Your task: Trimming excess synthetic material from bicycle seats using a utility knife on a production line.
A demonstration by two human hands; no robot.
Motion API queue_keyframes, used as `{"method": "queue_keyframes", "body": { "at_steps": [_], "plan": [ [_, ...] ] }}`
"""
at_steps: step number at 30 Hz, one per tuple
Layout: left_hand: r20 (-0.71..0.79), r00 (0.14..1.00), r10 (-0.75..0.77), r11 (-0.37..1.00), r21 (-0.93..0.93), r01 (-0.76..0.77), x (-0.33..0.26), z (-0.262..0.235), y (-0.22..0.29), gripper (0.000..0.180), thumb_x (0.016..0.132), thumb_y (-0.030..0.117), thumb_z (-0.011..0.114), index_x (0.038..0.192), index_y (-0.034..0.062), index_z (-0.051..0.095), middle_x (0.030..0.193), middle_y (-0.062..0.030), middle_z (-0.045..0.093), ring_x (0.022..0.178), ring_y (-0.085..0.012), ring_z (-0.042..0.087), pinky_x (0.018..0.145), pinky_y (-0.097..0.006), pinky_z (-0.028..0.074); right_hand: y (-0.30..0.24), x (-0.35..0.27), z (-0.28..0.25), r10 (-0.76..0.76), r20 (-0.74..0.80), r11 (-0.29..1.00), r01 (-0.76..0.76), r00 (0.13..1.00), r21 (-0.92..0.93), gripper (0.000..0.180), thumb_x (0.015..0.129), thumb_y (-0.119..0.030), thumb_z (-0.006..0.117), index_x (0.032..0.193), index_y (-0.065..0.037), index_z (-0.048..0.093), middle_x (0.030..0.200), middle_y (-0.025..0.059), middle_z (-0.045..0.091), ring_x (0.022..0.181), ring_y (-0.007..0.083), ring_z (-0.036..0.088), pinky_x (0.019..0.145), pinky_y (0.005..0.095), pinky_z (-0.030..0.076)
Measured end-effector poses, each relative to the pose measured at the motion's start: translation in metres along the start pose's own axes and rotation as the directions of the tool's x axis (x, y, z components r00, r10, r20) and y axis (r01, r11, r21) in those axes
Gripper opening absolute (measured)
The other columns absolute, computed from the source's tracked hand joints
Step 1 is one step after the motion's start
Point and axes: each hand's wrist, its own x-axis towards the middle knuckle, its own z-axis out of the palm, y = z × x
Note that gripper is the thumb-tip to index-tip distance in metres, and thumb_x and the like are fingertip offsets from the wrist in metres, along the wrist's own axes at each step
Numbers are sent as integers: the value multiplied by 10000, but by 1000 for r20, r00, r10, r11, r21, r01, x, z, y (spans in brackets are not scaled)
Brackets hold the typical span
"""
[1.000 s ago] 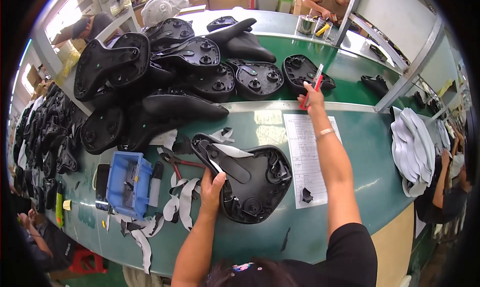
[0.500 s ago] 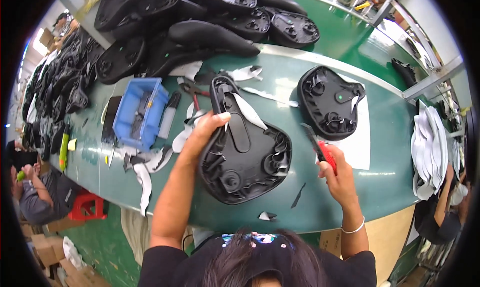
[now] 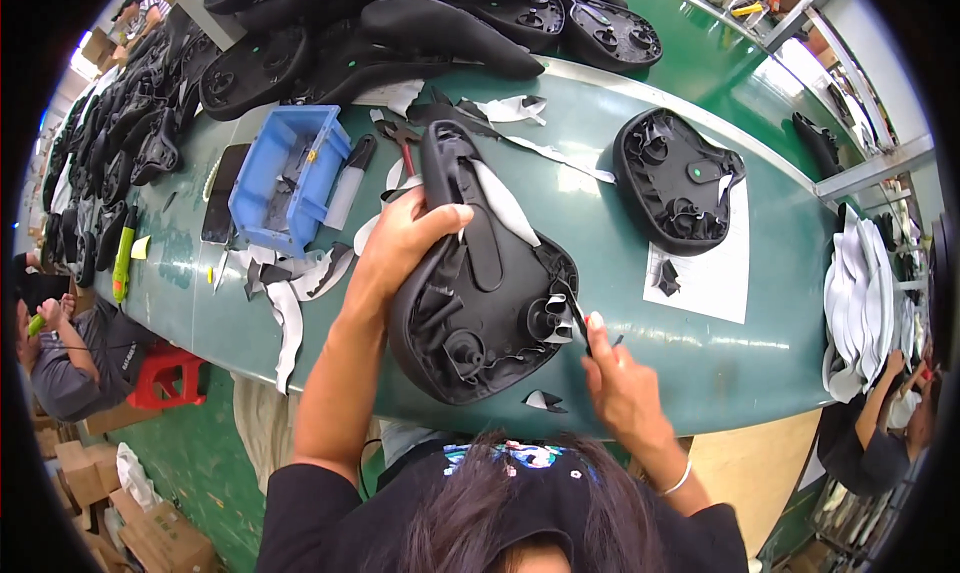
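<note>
A black bicycle saddle (image 3: 510,273) is held tilted in front of me with its hollow underside up. My left hand (image 3: 405,241) is closed round its narrow end, the thumb over the rim. A loose strip of pale-backed cover material (image 3: 503,205) lies along the inside of that end. In my closed right hand (image 3: 625,393) is a utility knife (image 3: 578,318), its tip at the saddle's right rim near a round post with folded cover edges. My fingers hide most of the knife's handle.
Another upturned saddle (image 3: 680,181) rests partly on a white paper sheet (image 3: 715,283). To the left are a blue bin (image 3: 328,173), pliers (image 3: 400,138), a wide blade (image 3: 347,193) and offcuts (image 3: 287,323). Saddles (image 3: 440,33) are heaped at the back. People (image 3: 75,343) work at both sides.
My right hand has brought the knife left, from open space to the held saddle's right rim. A small dark scrap now lies on the paper. My left hand keeps its hold.
</note>
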Motion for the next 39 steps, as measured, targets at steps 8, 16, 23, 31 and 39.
{"method": "queue_keyframes", "body": {
  "at_steps": [8, 16, 23, 31, 39],
  "plan": [
    [-228, 959, 170, 978, -77, -192, -64, 4, -9, 506, 782, 222, 685, 1165, -38, 478, 994, -98, 582, 845, -152, 583, 762, -283, 494, -16, -12, -5, 244, -190, 851, -116, 951, 513, 506, 869, -143, 641, 1319, -43, 431, 1152, 187, 625, 987, 325, 650, 780, 385, 517],
    [-393, 886, 247, 968, 56, -245, -89, 11, -50, 633, 770, 345, 707, 1164, -56, 418, 934, -180, 628, 831, -254, 629, 770, -353, 487, -25, 89, -5, 56, -359, 921, 91, 932, 378, 520, 769, -81, 663, 1254, -37, 479, 897, 79, 596, 686, 171, 545, 637, 287, 463],
    [-304, 626, 718, 498, 853, -156, -87, 8, -41, 605, 724, 307, 731, 1180, 28, 447, 1062, -153, 503, 1045, -292, 476, 910, -445, 357, 11, 81, -21, 459, -196, 350, 26, 867, 936, 435, 804, -6, 566, 1231, -11, 480, 1030, 44, 539, 824, 89, 517, 712, 227, 457],
    [505, 750, 428, 210, 751, -626, -11, 56, -14, 171, 666, 247, 674, 801, 142, 679, 756, -31, 624, 842, -219, 570, 759, -383, 375, -25, 65, -42, 164, -109, 687, -34, 981, 726, 445, 820, -45, 634, 1233, -20, 471, 883, 83, 606, 683, 123, 605, 555, 296, 509],
    [537, 717, 444, 344, 637, -690, -10, 36, -4, 295, 861, 241, 637, 632, 75, 555, 583, -17, 507, 666, -187, 432, 707, -336, 292, 33, 44, -47, -286, -127, 939, 305, 950, 161, 549, 823, -141, 659, 1342, -143, 479, 838, 71, 629, 607, 262, 571, 510, 316, 459]
  ]
}}
